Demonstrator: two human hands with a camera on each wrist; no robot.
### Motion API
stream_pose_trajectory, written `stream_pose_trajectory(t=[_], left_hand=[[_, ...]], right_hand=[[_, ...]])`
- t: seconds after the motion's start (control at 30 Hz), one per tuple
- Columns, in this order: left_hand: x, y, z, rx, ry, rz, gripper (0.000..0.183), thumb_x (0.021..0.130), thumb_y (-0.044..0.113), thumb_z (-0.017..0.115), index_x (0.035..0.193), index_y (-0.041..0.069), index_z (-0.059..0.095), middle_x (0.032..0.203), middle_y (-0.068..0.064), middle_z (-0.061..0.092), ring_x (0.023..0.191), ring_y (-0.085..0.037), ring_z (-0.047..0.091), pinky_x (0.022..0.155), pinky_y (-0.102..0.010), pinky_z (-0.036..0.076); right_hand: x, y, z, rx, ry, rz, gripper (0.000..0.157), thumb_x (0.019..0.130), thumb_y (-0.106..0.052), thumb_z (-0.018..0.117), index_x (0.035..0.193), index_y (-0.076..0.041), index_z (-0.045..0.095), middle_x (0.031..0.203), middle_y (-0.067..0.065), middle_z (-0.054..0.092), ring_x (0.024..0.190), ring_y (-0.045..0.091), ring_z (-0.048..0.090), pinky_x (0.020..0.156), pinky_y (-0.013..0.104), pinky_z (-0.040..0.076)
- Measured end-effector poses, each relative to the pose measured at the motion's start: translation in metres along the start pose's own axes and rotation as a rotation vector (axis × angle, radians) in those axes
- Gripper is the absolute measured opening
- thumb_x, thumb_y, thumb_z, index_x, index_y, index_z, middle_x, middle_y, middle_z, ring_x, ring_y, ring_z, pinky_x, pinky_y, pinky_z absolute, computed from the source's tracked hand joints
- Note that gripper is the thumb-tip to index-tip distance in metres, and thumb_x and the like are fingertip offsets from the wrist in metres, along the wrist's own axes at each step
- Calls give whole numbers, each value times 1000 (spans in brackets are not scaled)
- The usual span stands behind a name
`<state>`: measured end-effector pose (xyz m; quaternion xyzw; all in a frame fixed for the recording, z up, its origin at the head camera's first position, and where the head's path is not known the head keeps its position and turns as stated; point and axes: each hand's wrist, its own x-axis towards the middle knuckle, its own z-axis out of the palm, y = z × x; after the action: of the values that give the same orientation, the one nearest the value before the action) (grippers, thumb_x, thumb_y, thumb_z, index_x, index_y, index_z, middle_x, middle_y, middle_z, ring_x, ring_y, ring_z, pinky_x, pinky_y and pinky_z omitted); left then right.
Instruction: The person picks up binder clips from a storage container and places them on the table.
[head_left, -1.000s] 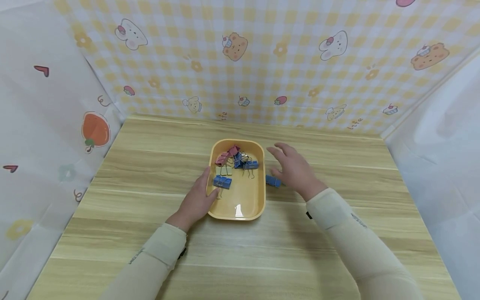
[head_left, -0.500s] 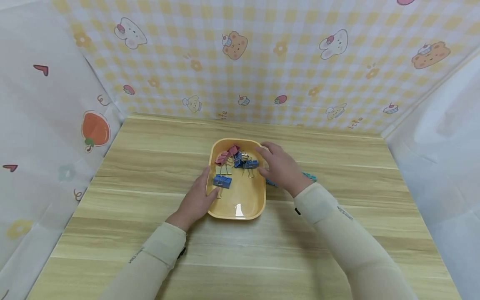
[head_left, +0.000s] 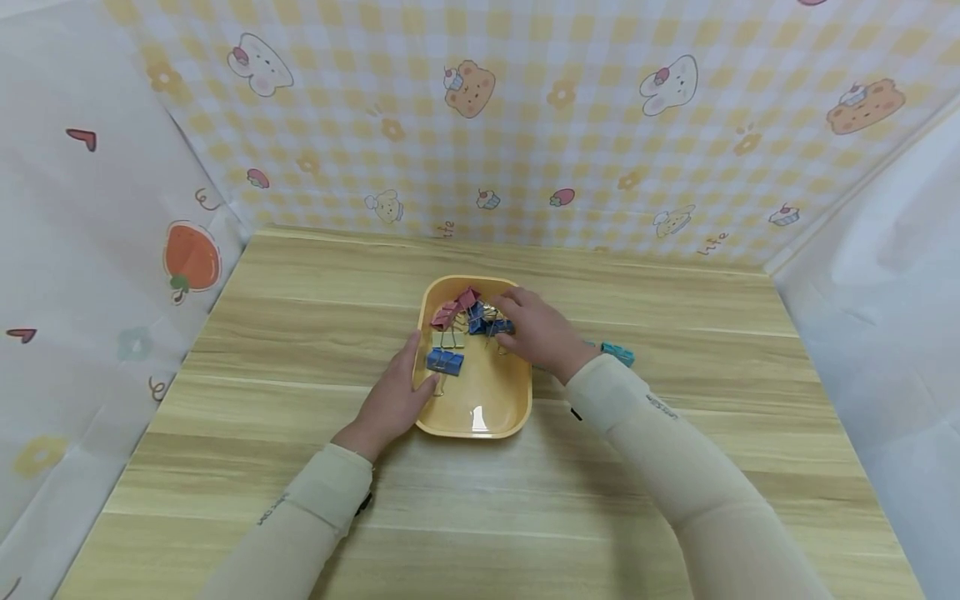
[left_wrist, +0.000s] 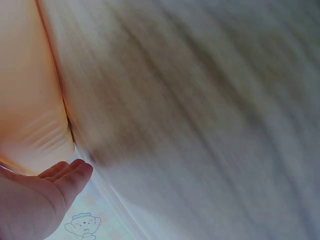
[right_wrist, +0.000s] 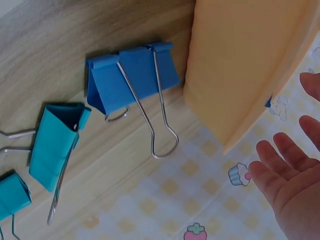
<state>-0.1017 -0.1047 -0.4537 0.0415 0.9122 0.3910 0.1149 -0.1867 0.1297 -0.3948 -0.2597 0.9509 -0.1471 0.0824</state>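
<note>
- The right hand (head_left: 536, 333) reaches over the right rim of a yellow plastic tray with rounded corners (head_left: 486, 392), its thumb and fingers parted wide near a dark-blue metal binder clip (head_left: 497, 327).
- The left hand (head_left: 386, 408) holds the tray's left wall, thumb over the rim, fingers along the outside.
- Inside the tray, pink metal binder clips (head_left: 444, 316) lie near a pale yellow-green clip (head_left: 447, 340) and a bright-blue clip (head_left: 445, 362).
- Outside, on the wood-grain counter (head_left: 315, 333), a blue clip with silver handles (right_wrist: 134, 77) lies just beside the tray, teal clips (right_wrist: 54, 147) beyond it.
</note>
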Motion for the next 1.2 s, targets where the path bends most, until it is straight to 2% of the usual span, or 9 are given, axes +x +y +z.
stream_pose_trajectory(t=[0.23,0.57,0.97,1.2], left_hand=[[0,0,0,-1,0,5,80,98,30,53,156,11,1,158,-21,17,143,-39,22,115,-52,21],[1,-1,0,0,4,8,80,98,30,54,156,11,2,158,-21,18,143,-39,23,115,-52,21],[0,4,-2,4,-7,-21,80,98,30,53,156,10,2,158,-21,18,143,-39,22,116,-51,21],[0,5,-2,3,-9,-27,80,98,31,53,156,11,3,158,-21,19,143,-39,23,116,-51,21]], right_hand=[[8,-1,5,5,-29,-10,52,90,-19,66,139,-10,51,133,9,48,112,22,52,99,37,48],[20,-2,10,-32,-38,-1,51,90,-18,63,139,-9,52,135,12,48,113,23,53,98,38,48],[27,-4,15,-39,-97,44,46,93,-16,62,137,-7,53,133,14,50,113,27,55,100,40,47],[30,-4,16,-67,-113,33,42,94,-14,60,135,-8,56,128,14,53,108,26,56,94,41,50]])
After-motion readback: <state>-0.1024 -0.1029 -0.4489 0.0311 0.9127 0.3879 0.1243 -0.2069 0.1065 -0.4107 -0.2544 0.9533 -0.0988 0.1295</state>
